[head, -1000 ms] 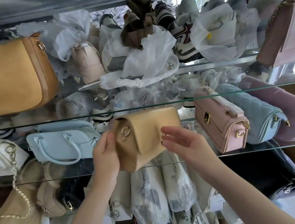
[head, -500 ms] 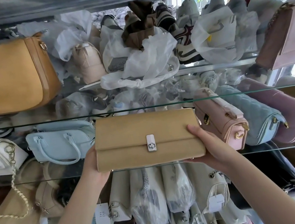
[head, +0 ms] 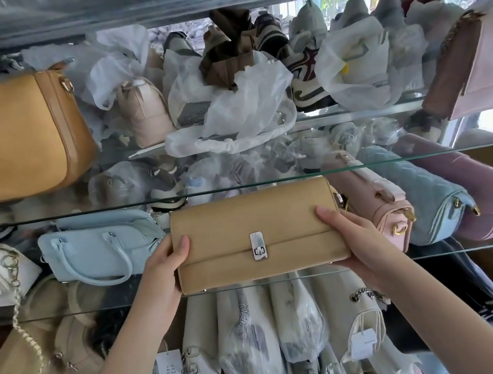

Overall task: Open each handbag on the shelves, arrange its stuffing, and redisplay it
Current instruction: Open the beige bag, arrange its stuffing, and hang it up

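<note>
Centre left of the frame, the left end of the tan handbag [head: 253,218] is clamped in the grip of the left hand [head: 162,267], thumb laid on the front. The bag is held level at mid-frame, just above the glass shelf [head: 96,309], with the clasp [head: 258,246] fastened and faced outward — seemingly squared for display, so the stuffing is hidden. The right end is clamped likewise by the right hand [head: 357,241].

At frame centre I see the tan flap bag [head: 256,234] filling the gap between the pale blue handbag [head: 98,247] just left of it and the pink bag [head: 371,201] close on its right. The upper glass shelf edge [head: 80,212] sits just over its top. Wrapped bags [head: 248,343] crowd the lower centre. Free room lies only on the near side of the glass, toward the bottom edge.
</note>
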